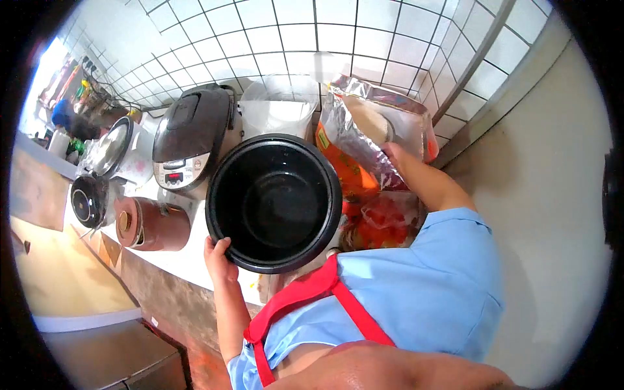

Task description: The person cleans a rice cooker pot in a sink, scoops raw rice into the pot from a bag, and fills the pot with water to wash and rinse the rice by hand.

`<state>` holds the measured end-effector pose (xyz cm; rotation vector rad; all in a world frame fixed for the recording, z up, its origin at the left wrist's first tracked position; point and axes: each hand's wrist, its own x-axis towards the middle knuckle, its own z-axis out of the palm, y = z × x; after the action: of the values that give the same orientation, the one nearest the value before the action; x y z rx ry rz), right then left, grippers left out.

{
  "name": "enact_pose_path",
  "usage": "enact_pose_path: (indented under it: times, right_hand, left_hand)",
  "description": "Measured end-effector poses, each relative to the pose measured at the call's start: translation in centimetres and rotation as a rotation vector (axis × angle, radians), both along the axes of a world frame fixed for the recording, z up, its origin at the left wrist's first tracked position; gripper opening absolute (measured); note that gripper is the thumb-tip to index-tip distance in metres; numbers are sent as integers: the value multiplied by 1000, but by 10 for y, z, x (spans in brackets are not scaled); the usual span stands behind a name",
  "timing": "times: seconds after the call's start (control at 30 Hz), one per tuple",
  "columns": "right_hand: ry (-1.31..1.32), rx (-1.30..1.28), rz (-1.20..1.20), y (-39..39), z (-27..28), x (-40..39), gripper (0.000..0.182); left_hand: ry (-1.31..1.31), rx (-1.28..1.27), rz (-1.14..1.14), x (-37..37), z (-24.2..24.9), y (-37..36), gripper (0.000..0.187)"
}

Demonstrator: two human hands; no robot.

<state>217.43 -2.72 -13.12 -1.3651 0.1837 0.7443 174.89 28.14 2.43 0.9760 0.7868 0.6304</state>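
My left hand (pixel 221 260) grips the near-left rim of a large black rice cooker inner pot (pixel 279 195), its thumb over the edge. The inside of the pot shows dark and bare, with a few light specks on the wall. My right hand (pixel 392 155) is at the mouth of an upright foil-lined bag (pixel 338 133) with an orange printed front. Its fingers are hidden by the foil, and I cannot tell what they hold. Just above that hand, a pale round-edged cup (pixel 389 130) and whitish contents show inside the bag.
A rice cooker (pixel 188 130) with its lid down stands behind the pot, beside a clear plastic tub (pixel 279 107). On the left are a brown lidded canister (pixel 153 224), a black round container (pixel 89 200) and another cooker (pixel 120 149). A red plastic bag (pixel 383 221) lies below the foil bag.
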Motion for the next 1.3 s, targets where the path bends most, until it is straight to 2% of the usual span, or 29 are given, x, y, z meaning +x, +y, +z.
enact_pose_path:
  times: [0.13,0.27,0.33,0.37,0.47,0.6,0.63,0.73,0.83,0.9,0.93,0.97,1.1,1.3]
  right_hand:
    - [50,89,-139,-8,-5,-5,3]
    - [230,99,-162,-35,-79,48,9]
    - [191,172,-250,-29,-37,17,3]
    - [196,173,-269,-31,-31,12,3]
    - [210,176,-327,-36,-14,1,5]
    - [331,179,-307,-44,18,-10,7]
    - [302,213,-401,-34,26,-19,17]
    - [202,292,-168,-49,0,-2,26]
    - [273,257,-388,-44,75,-44,32]
    - [306,214,-370,-43,96,-52,29]
    - [323,191,-362,-45,99,-53,28]
    - [349,215,-353,-47,98,-51,30]
    - [385,291,-308,-52,99,-48,33]
    - [397,313,-227,-60,119,-58,36]
  left_hand:
    - [2,-63,-105,-5,-4,9,30]
    - [94,-283,-303,-8,2,13,33]
    - [158,-289,-419,-7,14,12,37]
    - [126,-337,-558,-9,20,18,37]
    - [215,-375,-450,-8,28,2,32]
    - [200,-361,-527,-10,19,7,31]
    - [159,-373,-527,-8,20,8,29]
    - [114,-363,-527,1,32,0,24]
    - [152,-309,-535,5,37,-3,21]
    - [179,-273,-515,7,47,-11,21]
    - [194,-257,-505,7,50,-14,20]
    - [149,-268,-601,6,54,-11,20]
    - [260,-263,-553,11,61,-23,20]
    - [282,-181,-648,27,62,-38,25]
